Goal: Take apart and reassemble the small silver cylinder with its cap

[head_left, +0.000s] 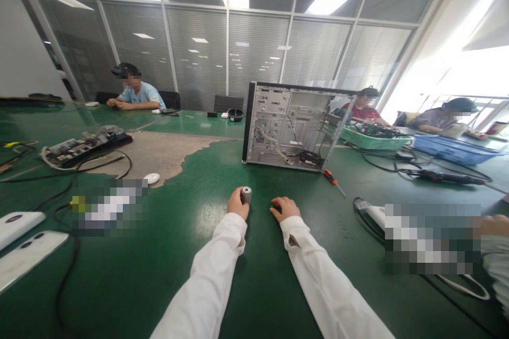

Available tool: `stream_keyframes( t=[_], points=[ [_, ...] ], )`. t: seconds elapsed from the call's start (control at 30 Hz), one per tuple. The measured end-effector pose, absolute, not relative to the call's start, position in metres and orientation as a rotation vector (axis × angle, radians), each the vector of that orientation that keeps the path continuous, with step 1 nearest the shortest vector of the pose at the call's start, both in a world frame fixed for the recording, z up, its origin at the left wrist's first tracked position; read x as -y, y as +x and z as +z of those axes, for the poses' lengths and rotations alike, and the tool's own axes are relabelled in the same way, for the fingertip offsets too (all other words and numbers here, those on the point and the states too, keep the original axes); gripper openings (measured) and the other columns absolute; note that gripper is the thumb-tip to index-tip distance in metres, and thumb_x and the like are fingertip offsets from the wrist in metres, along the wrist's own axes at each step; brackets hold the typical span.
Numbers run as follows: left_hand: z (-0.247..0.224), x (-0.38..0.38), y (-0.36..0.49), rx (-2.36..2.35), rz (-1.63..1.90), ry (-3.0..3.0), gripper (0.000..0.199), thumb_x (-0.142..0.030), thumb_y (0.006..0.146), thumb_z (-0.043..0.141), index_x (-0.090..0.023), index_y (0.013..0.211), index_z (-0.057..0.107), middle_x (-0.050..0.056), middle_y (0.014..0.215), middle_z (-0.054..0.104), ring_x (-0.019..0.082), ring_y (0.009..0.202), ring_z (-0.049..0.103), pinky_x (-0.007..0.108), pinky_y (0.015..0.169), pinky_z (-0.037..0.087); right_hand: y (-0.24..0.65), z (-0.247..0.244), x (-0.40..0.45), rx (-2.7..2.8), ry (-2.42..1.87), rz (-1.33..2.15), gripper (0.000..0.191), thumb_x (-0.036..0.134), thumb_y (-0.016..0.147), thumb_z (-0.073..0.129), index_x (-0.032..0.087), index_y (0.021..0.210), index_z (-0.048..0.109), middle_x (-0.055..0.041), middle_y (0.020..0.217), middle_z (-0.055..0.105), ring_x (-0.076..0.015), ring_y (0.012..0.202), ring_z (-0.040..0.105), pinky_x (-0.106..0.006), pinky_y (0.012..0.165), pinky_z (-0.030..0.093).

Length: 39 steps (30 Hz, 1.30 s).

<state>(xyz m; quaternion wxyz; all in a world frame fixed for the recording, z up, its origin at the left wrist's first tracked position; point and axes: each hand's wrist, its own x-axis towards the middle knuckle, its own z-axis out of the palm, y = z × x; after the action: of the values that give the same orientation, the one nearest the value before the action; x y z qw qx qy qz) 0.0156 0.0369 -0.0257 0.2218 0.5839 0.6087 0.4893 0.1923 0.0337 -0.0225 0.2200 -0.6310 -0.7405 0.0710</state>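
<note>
My left hand (237, 204) is closed around a small grey metal cylinder (247, 195), which stands upright; its pale top end has dark marks. To its right, my right hand (284, 208) rests by the table surface with fingers loosely bent and apart, holding nothing. Beyond both hands stands an opened computer case (286, 126), its bare metal inside and loose wires facing me. An orange-handled screwdriver (334, 182) lies at the case's lower right corner.
The green table (191, 286) carries a power strip (85, 145), cables and phones (29, 259) on the left. A green basket (377, 140) and a blue basket (457, 149) stand at right. Other people sit around the table; a person's hand (495, 225) shows at the right edge.
</note>
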Motion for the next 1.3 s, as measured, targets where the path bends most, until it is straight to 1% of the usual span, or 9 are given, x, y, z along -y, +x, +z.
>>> stream_keyframes(
  t=[0.1, 0.2, 0.57, 0.67, 0.73, 0.83, 0.93, 1.1, 1.3],
  points=[
    [-0.029, -0.039, 0.015, -1.675, 1.347, 1.577, 0.053, 0.008, 0.052, 0.042, -0.017, 0.098, 0.050, 0.005, 0.097, 0.058, 0.016, 0.090, 0.054, 0.026, 0.082, 0.040, 0.198, -0.018, -0.034, 1.981, -1.978, 0.155, 0.038, 0.013, 0.068, 0.043, 0.028, 0.102, 0.050, -0.0039, 0.105, 0.050, -0.0217, 0.098, 0.040, -0.036, 0.072, 0.035],
    [-0.030, -0.041, 0.014, -1.649, 1.353, 1.543, 0.055, 0.010, 0.051, 0.040, -0.018, 0.098, 0.051, 0.004, 0.095, 0.059, 0.015, 0.088, 0.055, 0.025, 0.082, 0.040, 0.207, -0.016, -0.036, 1.915, -2.108, 0.143, 0.047, 0.004, 0.066, 0.037, 0.030, 0.103, 0.050, -0.0033, 0.110, 0.046, -0.0211, 0.101, 0.037, -0.038, 0.075, 0.033],
    [-0.025, -0.037, 0.016, -1.572, 1.372, 1.472, 0.055, 0.012, 0.050, 0.036, -0.015, 0.094, 0.054, 0.004, 0.090, 0.062, 0.012, 0.084, 0.057, 0.020, 0.078, 0.043, 0.218, -0.019, -0.039, 1.787, -2.099, 0.122, 0.044, 0.004, 0.063, 0.040, 0.031, 0.093, 0.056, -0.0028, 0.102, 0.050, -0.0219, 0.098, 0.040, -0.040, 0.076, 0.033],
    [-0.021, -0.034, 0.017, -1.544, 1.310, 1.497, 0.051, 0.012, 0.051, 0.036, -0.016, 0.089, 0.057, 0.003, 0.085, 0.063, 0.011, 0.081, 0.057, 0.019, 0.076, 0.043, 0.216, -0.019, -0.037, 1.746, -1.976, 0.096, 0.034, 0.010, 0.065, 0.042, 0.026, 0.091, 0.057, -0.0060, 0.098, 0.052, -0.0230, 0.095, 0.043, -0.039, 0.074, 0.036],
    [-0.019, -0.032, 0.019, -1.521, 1.247, 1.561, 0.046, 0.010, 0.053, 0.038, -0.016, 0.084, 0.059, 0.002, 0.081, 0.063, 0.010, 0.078, 0.058, 0.019, 0.075, 0.044, 0.208, -0.017, -0.033, 1.742, -1.737, 0.136, 0.029, 0.019, 0.070, 0.042, 0.021, 0.096, 0.055, -0.0077, 0.095, 0.053, -0.0202, 0.088, 0.047, -0.034, 0.070, 0.039],
    [-0.016, -0.029, 0.020, -1.503, 1.194, 1.695, 0.036, 0.006, 0.053, 0.044, -0.016, 0.075, 0.062, 0.002, 0.079, 0.061, 0.010, 0.070, 0.058, 0.020, 0.070, 0.045, 0.188, -0.012, -0.022, 1.835, -1.293, 0.280, 0.037, 0.032, 0.073, 0.041, 0.017, 0.107, 0.047, -0.0077, 0.093, 0.053, -0.0153, 0.078, 0.051, -0.025, 0.059, 0.043],
    [-0.013, -0.028, 0.022, -1.475, 1.156, 1.735, 0.027, 0.002, 0.053, 0.049, -0.015, 0.070, 0.062, 0.002, 0.074, 0.060, 0.010, 0.063, 0.057, 0.021, 0.064, 0.047, 0.173, -0.007, -0.010, 1.996, -1.065, 0.310, 0.039, 0.029, 0.070, 0.046, 0.019, 0.108, 0.045, -0.0073, 0.098, 0.052, -0.0156, 0.079, 0.050, -0.024, 0.057, 0.043],
    [-0.012, -0.027, 0.027, -1.368, 1.056, 1.533, 0.028, 0.000, 0.059, 0.044, -0.014, 0.079, 0.059, 0.001, 0.066, 0.061, 0.009, 0.049, 0.056, 0.019, 0.049, 0.045, 0.187, 0.002, 0.002, 2.028, -1.149, 0.261, 0.031, 0.020, 0.067, 0.046, 0.020, 0.097, 0.051, -0.0042, 0.085, 0.056, -0.0158, 0.076, 0.050, -0.028, 0.067, 0.042],
    [-0.013, -0.025, 0.030, -1.217, 0.998, 1.711, 0.024, -0.005, 0.055, 0.050, -0.016, 0.074, 0.062, 0.001, 0.068, 0.064, 0.012, 0.060, 0.059, 0.022, 0.060, 0.047, 0.200, 0.000, 0.011, 1.995, -1.166, 0.244, 0.046, 0.028, 0.065, 0.052, 0.018, 0.109, 0.042, -0.0070, 0.102, 0.052, -0.0170, 0.083, 0.049, -0.029, 0.067, 0.042]
  ],
)
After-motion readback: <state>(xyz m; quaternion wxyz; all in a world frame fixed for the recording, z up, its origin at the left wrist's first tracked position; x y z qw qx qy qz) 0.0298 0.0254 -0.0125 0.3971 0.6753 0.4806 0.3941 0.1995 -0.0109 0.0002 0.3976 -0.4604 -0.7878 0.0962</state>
